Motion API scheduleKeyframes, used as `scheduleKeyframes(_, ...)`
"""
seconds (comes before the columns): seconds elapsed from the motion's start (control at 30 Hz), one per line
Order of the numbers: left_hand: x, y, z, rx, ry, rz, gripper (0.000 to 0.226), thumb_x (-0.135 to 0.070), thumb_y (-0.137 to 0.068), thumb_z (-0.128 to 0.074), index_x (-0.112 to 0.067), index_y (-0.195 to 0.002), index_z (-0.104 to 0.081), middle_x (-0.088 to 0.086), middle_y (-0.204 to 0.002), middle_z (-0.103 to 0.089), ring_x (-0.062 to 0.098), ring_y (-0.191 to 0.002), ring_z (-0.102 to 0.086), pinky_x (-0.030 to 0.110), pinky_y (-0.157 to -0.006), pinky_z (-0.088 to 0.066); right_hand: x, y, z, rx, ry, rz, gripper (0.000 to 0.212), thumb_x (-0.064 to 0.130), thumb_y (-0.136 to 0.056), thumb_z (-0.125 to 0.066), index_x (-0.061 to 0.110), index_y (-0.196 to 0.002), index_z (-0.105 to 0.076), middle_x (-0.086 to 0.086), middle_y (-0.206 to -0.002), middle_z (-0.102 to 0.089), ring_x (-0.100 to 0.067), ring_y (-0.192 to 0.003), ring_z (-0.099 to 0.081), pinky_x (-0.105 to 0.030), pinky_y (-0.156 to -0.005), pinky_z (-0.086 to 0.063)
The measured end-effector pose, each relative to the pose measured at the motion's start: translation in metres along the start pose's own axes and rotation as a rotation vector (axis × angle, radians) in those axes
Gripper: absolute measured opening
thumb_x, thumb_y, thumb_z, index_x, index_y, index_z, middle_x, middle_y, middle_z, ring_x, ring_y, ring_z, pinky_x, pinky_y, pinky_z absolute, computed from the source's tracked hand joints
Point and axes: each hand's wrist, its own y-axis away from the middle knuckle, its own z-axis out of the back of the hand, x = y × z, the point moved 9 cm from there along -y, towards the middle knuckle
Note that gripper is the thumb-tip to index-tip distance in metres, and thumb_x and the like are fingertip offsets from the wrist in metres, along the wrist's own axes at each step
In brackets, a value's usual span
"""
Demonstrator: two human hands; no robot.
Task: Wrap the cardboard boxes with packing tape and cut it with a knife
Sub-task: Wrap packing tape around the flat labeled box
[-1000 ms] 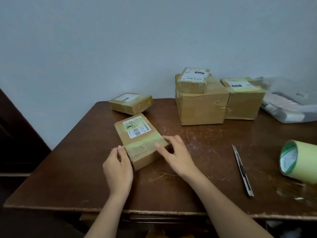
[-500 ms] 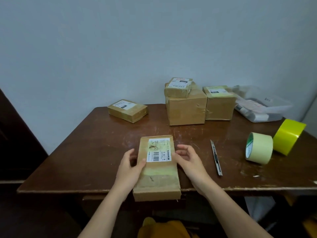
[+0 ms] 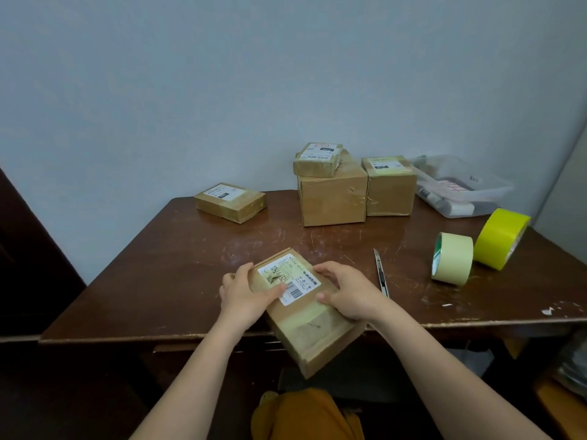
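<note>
Cardboard box (image 3: 305, 315) is now turned askew and pulled half over the table (image 3: 158, 281) edge, gripped by left hand (image 3: 246, 292) and right hand (image 3: 344, 292); taping not yet started, tape roll (image 3: 452, 263) and knife (image 3: 381, 274) untouched.

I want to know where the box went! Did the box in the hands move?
Yes. The box slid toward the person: earlier it lay fully on the table, and now its near end hangs over the front edge.

setting: plain room at home, used as a makeshift packing spot. scratched dark wooden table (image 3: 178, 249) against bare pale wall (image 3: 222, 90); labelled cardboard boxes (image 3: 333, 198), tape rolls (image 3: 452, 263) on top.
</note>
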Motion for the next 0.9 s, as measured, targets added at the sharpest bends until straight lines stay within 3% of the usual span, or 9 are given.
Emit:
scheduleKeyframes(0.2,-0.001,0.006,0.016,-0.093,0.022,-0.125,0.084,-0.046,-0.079,-0.078,-0.009,-0.143,-0.039,-0.004,-0.134,-0.032,0.008,-0.115,-0.039,0.023,-0.098,-0.035,0.027,0.006,0.031,-0.372,0.618,0.051,0.065,0.057,-0.088,-0.063,0.023,-0.141,-0.046,0.001,-0.139,-0.052,-0.023,-0.128,-0.044,-0.038,-0.099,-0.041)
scheduleKeyframes(0.27,-0.002,0.006,0.019,-0.11,0.034,-0.123,0.083,-0.044,-0.079,-0.078,-0.01,-0.144,-0.038,0.001,-0.139,-0.038,0.012,-0.119,-0.043,0.022,-0.095,-0.034,0.032,0.01,0.016,-0.274,0.562,0.079,0.083,0.076,-0.08,-0.054,0.029,-0.147,-0.039,0.0,-0.151,-0.039,-0.026,-0.137,-0.031,-0.044,-0.108,-0.035)
scheduleKeyframes(0.33,-0.002,0.005,0.019,-0.113,0.046,-0.113,0.083,-0.044,-0.079,-0.079,-0.01,-0.143,-0.038,0.001,-0.133,-0.039,0.016,-0.122,-0.044,0.022,-0.094,-0.034,0.023,0.013,-0.014,0.021,0.511,0.036,0.101,0.087,-0.071,-0.05,0.035,-0.154,-0.023,-0.001,-0.164,-0.015,-0.032,-0.147,-0.01,-0.055,-0.119,-0.013)
scheduleKeyframes(0.4,0.0,0.006,0.022,-0.104,0.038,-0.088,0.083,-0.045,-0.076,-0.081,-0.011,-0.14,-0.039,-0.002,-0.123,-0.034,0.016,-0.115,-0.045,0.025,-0.094,-0.036,0.017,0.019,-0.033,0.198,0.572,0.048,0.104,0.082,-0.072,-0.058,0.039,-0.156,-0.012,0.003,-0.166,0.005,-0.033,-0.15,0.009,-0.058,-0.118,0.009)
scheduleKeyframes(0.47,0.005,0.008,0.028,-0.104,-0.026,-0.048,0.08,-0.05,-0.073,-0.082,-0.015,-0.133,-0.043,-0.002,-0.119,-0.032,0.017,-0.11,-0.046,0.029,-0.092,-0.041,0.019,0.02,-0.033,0.206,0.563,0.106,0.09,0.061,-0.083,-0.066,0.04,-0.155,-0.015,0.008,-0.166,0.001,-0.027,-0.152,0.012,-0.056,-0.119,0.015)
scheduleKeyframes(0.57,0.012,0.016,0.038,-0.106,-0.113,-0.015,0.06,-0.055,-0.073,-0.079,-0.022,-0.11,-0.046,-0.002,-0.116,-0.048,0.014,-0.1,-0.049,0.027,-0.073,-0.045,0.029,0.011,-0.02,0.101,0.457,0.137,0.067,0.014,-0.091,-0.064,0.035,-0.149,-0.037,0.006,-0.159,-0.032,-0.022,-0.151,-0.017,-0.045,-0.124,-0.012)
scheduleKeyframes(0.63,0.012,0.021,0.042,-0.126,-0.14,-0.035,0.055,-0.052,-0.075,-0.079,-0.024,-0.109,-0.044,-0.001,-0.116,-0.047,0.016,-0.106,-0.048,0.028,-0.077,-0.047,0.035,0.006,-0.018,0.098,0.32,0.12,0.06,-0.002,-0.088,-0.056,0.028,-0.14,-0.051,0.002,-0.15,-0.043,-0.022,-0.141,-0.037,-0.031,-0.113,-0.033)
scheduleKeyframes(0.73,0.002,0.023,0.043,-0.128,-0.167,-0.137,0.059,-0.042,-0.082,-0.077,-0.022,-0.131,-0.049,-0.003,-0.12,-0.035,0.018,-0.124,-0.035,0.033,-0.102,-0.038,0.048,-0.003,-0.02,0.034,0.179,0.133,0.041,0.0,-0.092,-0.052,0.024,-0.121,-0.067,0.001,-0.139,-0.056,-0.019,-0.128,-0.052,-0.019,-0.096,-0.039)
scheduleKeyframes(0.9,-0.011,0.017,0.031,-0.004,-0.168,-0.233,0.046,-0.03,-0.09,-0.071,-0.017,-0.132,-0.056,-0.007,-0.122,-0.035,0.012,-0.126,-0.03,0.023,-0.101,-0.027,0.066,-0.019,-0.03,-0.109,0.089,0.216,0.024,0.008,-0.098,-0.055,0.017,-0.112,-0.072,0.0,-0.121,-0.066,-0.014,-0.11,-0.06,-0.019,-0.09,-0.043)
